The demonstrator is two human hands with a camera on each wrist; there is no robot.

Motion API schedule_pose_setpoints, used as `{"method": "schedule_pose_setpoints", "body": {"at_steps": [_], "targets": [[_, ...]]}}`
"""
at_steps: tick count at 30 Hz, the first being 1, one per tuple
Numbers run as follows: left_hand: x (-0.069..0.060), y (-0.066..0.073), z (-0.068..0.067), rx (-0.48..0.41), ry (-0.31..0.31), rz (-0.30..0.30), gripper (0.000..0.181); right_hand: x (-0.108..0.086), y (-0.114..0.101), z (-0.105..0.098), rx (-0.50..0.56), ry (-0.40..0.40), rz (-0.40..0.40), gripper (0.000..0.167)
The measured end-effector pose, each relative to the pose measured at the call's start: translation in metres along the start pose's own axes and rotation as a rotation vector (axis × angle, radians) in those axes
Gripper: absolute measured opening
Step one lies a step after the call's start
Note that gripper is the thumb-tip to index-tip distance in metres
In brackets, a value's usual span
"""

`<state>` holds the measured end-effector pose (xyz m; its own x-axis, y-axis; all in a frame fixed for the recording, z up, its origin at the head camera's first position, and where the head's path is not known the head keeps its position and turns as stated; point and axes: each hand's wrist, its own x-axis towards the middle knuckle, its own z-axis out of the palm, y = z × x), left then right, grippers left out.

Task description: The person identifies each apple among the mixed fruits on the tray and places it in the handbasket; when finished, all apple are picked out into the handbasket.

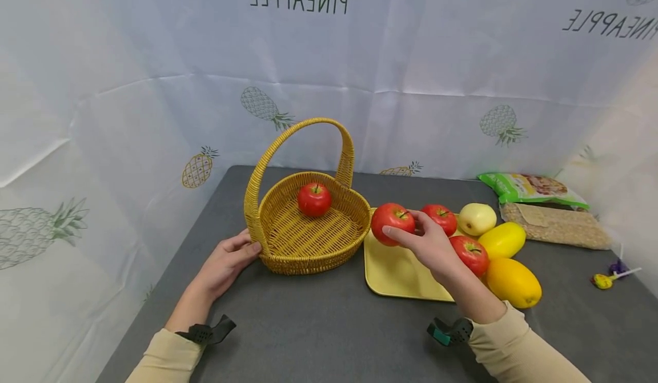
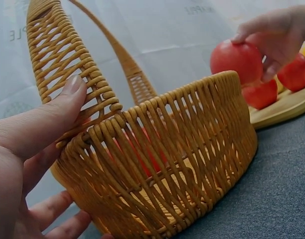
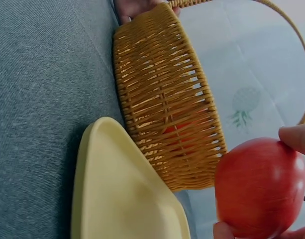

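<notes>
A wicker basket (image 1: pixel 308 266) with a tall handle stands left of centre, one red apple (image 1: pixel 315 200) inside. My left hand (image 1: pixel 221 269) holds its left side; in the left wrist view the thumb of that hand (image 2: pixel 23 149) lies on the handle's base, the fingers against the wall. My right hand (image 1: pixel 432 246) grips another red apple (image 1: pixel 392 224) between thumb and fingers, above the left part of a yellow tray (image 1: pixel 396 274), just right of the basket. The right wrist view shows this held apple (image 3: pixel 259 186) close to the basket's rim (image 3: pixel 204 82).
Two red apples (image 1: pixel 439 218) (image 1: pixel 470 255), a pale round fruit (image 1: pixel 477 219) and two yellow fruits (image 1: pixel 502 240) (image 1: pixel 514 283) lie at the tray's right side. Farther right are a green packet (image 1: pixel 534 189), a bag of grains (image 1: pixel 555 226) and a lollipop (image 1: pixel 604 280). A patterned curtain hangs behind.
</notes>
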<state>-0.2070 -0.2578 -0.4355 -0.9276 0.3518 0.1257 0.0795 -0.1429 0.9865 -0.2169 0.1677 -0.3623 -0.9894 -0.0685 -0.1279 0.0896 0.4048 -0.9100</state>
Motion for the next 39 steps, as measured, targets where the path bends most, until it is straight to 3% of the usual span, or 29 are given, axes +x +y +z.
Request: {"method": "schedule_pose_setpoints", "body": {"at_steps": [10,17,24,39], "targets": [[0.0,0.001,0.0,-0.002,-0.001,-0.014,0.04,0.002,-0.015,0.001,-0.007,-0.022,-0.012,0.088],[0.001,0.0,-0.001,0.006,-0.005,-0.015,0.042,0.008,-0.027,0.01,-0.036,-0.041,-0.053,0.086],[0.001,0.0,-0.001,0.01,-0.011,0.002,0.037,0.017,-0.039,0.024,0.006,-0.074,-0.093,0.081],[0.0,-0.002,-0.002,0.019,-0.007,0.01,0.035,0.034,-0.063,0.039,-0.023,-0.231,-0.097,0.069]]}}
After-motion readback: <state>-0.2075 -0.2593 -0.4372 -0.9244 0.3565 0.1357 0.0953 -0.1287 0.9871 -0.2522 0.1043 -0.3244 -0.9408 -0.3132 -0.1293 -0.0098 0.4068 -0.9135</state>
